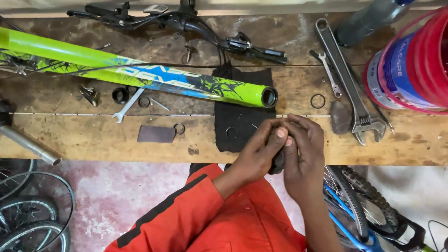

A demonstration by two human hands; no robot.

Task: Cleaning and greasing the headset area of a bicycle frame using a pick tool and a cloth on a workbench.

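Note:
My left hand [259, 152] and my right hand [304, 153] meet at the near edge of a worn wooden bench [100, 140]. Together they grip a small dark part [278, 161], mostly hidden by the fingers. Just beyond them lies a black cloth [238, 120] with a small ring [231, 132] on it. A bright green bicycle frame tube [133, 72] lies across the bench, its open end [269, 96] right above my hands. My sleeve is orange with a black stripe.
A large adjustable wrench [349, 82], a small spanner [330, 75], a thin ring [318, 101] and a red bucket [420, 64] lie right. Handlebars [180, 20] sit at the back. Another spanner [127, 105] and small parts lie left. Bicycle wheels [23, 217] stand below, a tyre [365, 195] by my right arm.

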